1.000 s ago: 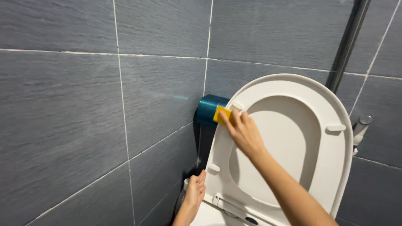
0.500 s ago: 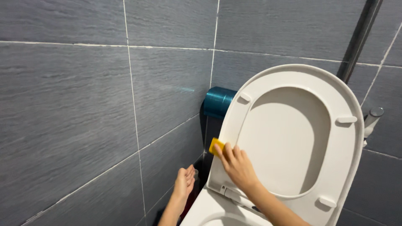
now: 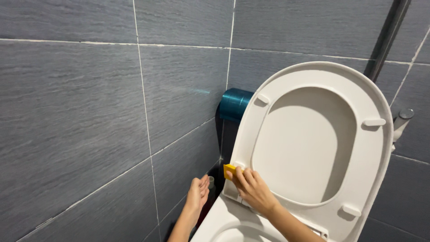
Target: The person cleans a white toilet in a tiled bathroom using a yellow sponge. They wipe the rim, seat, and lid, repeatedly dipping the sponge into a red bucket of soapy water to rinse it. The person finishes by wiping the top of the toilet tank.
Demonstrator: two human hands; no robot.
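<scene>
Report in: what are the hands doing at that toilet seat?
Right hand presses yellow sponge on raised seat, lower left edge. Left hand open, empty, beside the bowl. Nothing blocking.

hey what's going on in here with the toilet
A person is wiping the raised white toilet seat in a grey-tiled corner. The right hand presses a yellow sponge against the seat's lower left edge, near the hinge. The left hand hangs open beside the bowl rim, holding nothing. A teal cylinder shows on the wall behind the seat.
</scene>
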